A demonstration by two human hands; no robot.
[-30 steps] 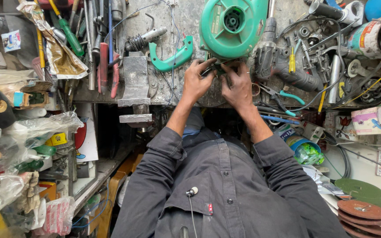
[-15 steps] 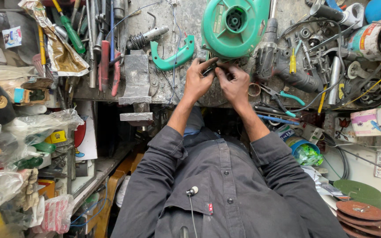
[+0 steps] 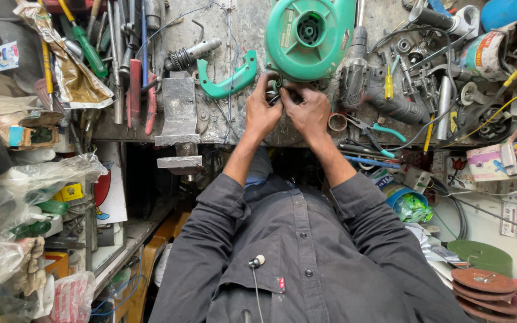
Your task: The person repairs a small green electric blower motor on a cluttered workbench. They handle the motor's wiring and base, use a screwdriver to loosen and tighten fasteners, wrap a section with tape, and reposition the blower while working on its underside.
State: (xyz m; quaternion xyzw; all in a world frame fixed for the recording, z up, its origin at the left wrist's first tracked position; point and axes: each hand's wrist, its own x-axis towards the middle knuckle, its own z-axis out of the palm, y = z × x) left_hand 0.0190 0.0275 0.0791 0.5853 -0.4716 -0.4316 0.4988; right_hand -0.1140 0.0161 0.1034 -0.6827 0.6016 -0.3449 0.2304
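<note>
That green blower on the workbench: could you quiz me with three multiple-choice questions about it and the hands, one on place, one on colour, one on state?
1. Where do both hands meet?
A. at the near edge of the green blower
B. over the stack of discs
C. on the metal anvil block

2. What colour is the curved handle piece lying left of the blower?
A. red
B. green
C. yellow

3. How are the hands placed?
A. spread far apart
B. one hanging at the side
C. close together, fingers pinching a small dark part

Answers:
1 A: the left hand and the right hand sit right under the green blower.
2 B: the curved handle piece matches the blower's green.
3 C: the fingertips bunch together at the blower's edge; what the part is cannot be told.
</note>
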